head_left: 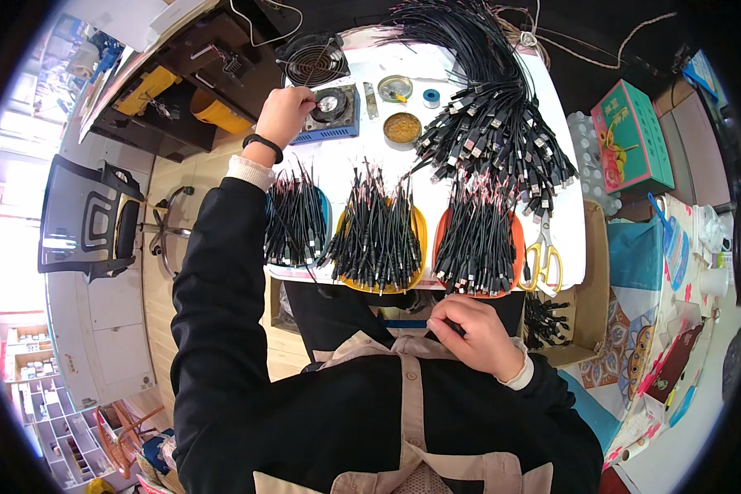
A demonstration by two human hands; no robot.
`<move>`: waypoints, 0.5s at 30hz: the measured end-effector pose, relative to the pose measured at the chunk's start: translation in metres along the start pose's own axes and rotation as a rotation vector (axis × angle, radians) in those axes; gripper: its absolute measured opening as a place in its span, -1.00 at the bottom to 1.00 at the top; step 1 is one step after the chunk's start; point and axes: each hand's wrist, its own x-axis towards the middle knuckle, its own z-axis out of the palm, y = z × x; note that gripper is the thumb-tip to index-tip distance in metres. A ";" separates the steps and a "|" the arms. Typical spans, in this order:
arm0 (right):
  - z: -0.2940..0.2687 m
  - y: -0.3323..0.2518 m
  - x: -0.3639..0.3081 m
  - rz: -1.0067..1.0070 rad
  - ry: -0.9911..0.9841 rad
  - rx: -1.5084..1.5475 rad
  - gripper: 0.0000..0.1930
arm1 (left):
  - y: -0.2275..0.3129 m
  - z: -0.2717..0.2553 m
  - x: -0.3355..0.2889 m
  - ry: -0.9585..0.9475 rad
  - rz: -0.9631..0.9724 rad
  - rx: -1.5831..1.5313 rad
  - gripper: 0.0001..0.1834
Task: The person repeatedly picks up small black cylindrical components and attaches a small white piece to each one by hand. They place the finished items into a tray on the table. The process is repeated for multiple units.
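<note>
My left hand (286, 115) reaches to the far left of the white table, fingers pinched at the edge of a blue-sided box (337, 130). On that box sits a round black part with a silvery middle, like a solder pot (331, 104). What the pinched fingers hold, if anything, is too small to make out. My right hand (473, 333) is curled closed at the table's near edge, just below an orange tray (518, 239); nothing shows in it. Bundles of short black cables (476, 239) fill this tray, a yellow tray (422, 235) and a blue tray (328, 210).
A large heap of black USB cables (502, 123) covers the back right of the table. Yellow-handled scissors (542, 262), an amber-filled tin (402, 128), a blue tape roll (431, 98) and a black fan (313, 62) lie around. A cardboard box (589, 288) stands right; an office chair (90, 218) left.
</note>
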 end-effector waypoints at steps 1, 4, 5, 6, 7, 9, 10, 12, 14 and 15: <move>0.000 0.000 0.000 0.001 -0.008 -0.013 -0.91 | -0.001 0.001 0.002 -0.007 0.009 0.000 -0.89; -0.001 0.001 0.001 0.009 -0.018 0.000 -0.91 | -0.002 0.002 0.008 -0.033 0.011 0.032 -0.93; -0.001 0.001 0.002 0.006 -0.013 0.004 -0.91 | -0.002 0.002 0.010 -0.054 -0.002 0.053 -0.93; -0.001 0.001 0.002 0.008 -0.013 0.003 -0.91 | -0.002 0.002 0.011 -0.075 -0.016 0.074 -0.93; -0.001 0.002 0.002 0.016 -0.019 -0.001 -0.91 | -0.002 0.002 0.013 -0.097 -0.030 0.095 -0.93; -0.002 0.002 0.002 0.017 -0.017 0.011 -0.91 | -0.002 0.002 0.015 -0.122 -0.023 0.114 -0.92; -0.002 0.002 0.002 0.028 -0.024 0.012 -0.91 | -0.002 0.003 0.016 -0.130 -0.016 0.123 -0.92; -0.003 0.003 0.002 0.028 -0.023 0.020 -0.91 | -0.002 0.005 0.019 -0.138 -0.018 0.167 -0.90; -0.002 0.003 0.002 0.026 -0.021 0.023 -0.91 | 0.000 0.007 0.020 -0.128 -0.020 0.196 -0.89; -0.002 0.003 0.001 0.022 -0.016 0.023 -0.91 | 0.001 0.008 0.020 -0.116 -0.023 0.203 -0.89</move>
